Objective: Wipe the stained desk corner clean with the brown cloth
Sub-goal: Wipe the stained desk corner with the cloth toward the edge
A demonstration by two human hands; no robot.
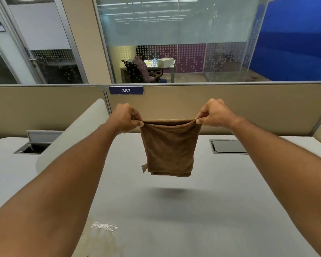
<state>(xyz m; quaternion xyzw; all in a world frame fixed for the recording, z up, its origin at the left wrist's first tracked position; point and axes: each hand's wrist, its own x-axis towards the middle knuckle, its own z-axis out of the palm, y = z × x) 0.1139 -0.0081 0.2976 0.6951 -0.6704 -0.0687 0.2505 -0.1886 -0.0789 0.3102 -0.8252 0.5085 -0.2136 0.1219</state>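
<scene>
A brown cloth (169, 149) hangs folded in the air above the grey desk (202, 210), held up by its two top corners. My left hand (125, 117) pinches the top left corner and my right hand (214, 114) pinches the top right corner, stretching the upper edge taut. The cloth's lower edge floats well above the desk and casts a shadow there. A whitish, smeared stain (104, 227) marks the desk near its front left, beside my left forearm.
A beige partition (248, 106) with a "387" label (126, 90) backs the desk. A white divider panel (76, 132) slants along the left. An open cable hatch (35, 143) sits at left, a closed hatch (228, 146) at right. Behind glass, a person sits at a table.
</scene>
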